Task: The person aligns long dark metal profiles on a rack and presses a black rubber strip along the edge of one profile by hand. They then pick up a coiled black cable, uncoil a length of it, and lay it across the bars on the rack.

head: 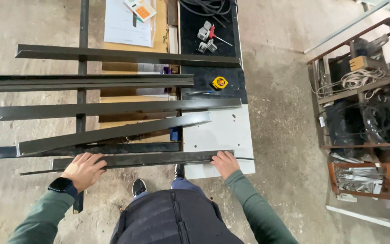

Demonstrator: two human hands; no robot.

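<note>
Several long dark steel bars lie across a workbench [231, 135]. The nearest bar [154, 159] runs along the bench's front edge. My left hand [84, 169] rests on its left part, fingers curled over it. My right hand [225, 163] lies on its right end, fingers on top of the metal. Just behind it a tilted bar [113, 133] slopes up to the right. Further back lie another bar [118, 108], a pair of bars [82, 82] and the far bar [127, 55]. A black watch sits on my left wrist.
A yellow tape measure [219, 82] lies on the bench's black part, with small clamps and a red-handled tool [208, 37] behind it. Papers and a calculator [140, 9] lie at the back. A rusty rack [362, 113] with cables stands on the concrete floor to the right.
</note>
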